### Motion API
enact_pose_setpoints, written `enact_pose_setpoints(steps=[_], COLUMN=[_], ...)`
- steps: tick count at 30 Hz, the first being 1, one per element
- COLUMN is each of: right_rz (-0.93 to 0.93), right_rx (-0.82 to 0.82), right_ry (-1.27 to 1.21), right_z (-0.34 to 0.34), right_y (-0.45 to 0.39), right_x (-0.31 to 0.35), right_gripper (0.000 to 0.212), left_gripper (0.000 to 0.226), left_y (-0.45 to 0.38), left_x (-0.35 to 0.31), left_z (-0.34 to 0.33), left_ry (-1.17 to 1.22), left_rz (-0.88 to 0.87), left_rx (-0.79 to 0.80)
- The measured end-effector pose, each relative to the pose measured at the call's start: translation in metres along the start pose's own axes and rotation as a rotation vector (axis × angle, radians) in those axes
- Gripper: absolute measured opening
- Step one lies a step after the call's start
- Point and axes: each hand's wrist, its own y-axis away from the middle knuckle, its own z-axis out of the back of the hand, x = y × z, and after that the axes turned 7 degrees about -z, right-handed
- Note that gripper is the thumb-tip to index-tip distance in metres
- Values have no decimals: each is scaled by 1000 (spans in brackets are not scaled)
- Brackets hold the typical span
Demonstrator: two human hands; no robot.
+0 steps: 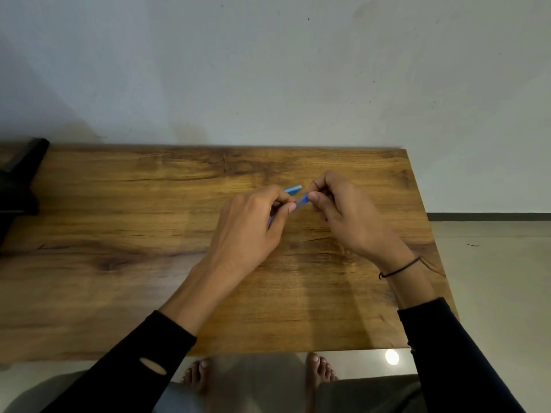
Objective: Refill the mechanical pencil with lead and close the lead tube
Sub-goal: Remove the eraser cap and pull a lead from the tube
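My left hand (253, 225) is closed around a slim clear-and-blue mechanical pencil (300, 201) that runs diagonally up to the right above the middle of the wooden table (119, 263). A short blue stretch of it shows under my left fingers. My right hand (346, 216) pinches the pencil's upper end between thumb and forefinger, so the fingertips of both hands nearly touch. A flat blue piece, probably the lead tube (293, 189), sticks out just behind my left fingers. Whether it is held or lies on the table is hidden.
A black object (21, 177) sits at the table's far left edge. The table's right edge (429, 234) drops to a pale floor, and a plain wall stands right behind the table. My bare feet (319, 371) show below the near edge.
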Motion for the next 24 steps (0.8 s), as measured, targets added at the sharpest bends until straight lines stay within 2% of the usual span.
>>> enact_pose_setpoints(steps=[4,10,14,16,18,21,24], right_rz=[2,-85,-91,-72,-74,-94,-166], right_rx=[-110,93,1,-100,-153,-121,-114], right_ry=[22,338,345,224,-16,-384,-613], right_z=[10,-8,-13,-10,-6,-10,-27], right_y=[-3,-4,-6,-5,-2,4,7], right_x=[-5,-8,-5,-2,5,20,31], right_gripper=[9,9,18,9,10,21,22], left_gripper=[10,8,7,5,4,12,14], left_y=[0,-5,-5,-5,-6,-8,-8], left_x=[6,13,15,15,13,6,-1], left_z=[1,1,-3,-4,-4,-7,-12], left_ry=[25,140,242,336,458,499,442], left_rz=[40,109,145,181,216,220,194], left_rx=[-28,-131,-132,-139,-158,-231,-348])
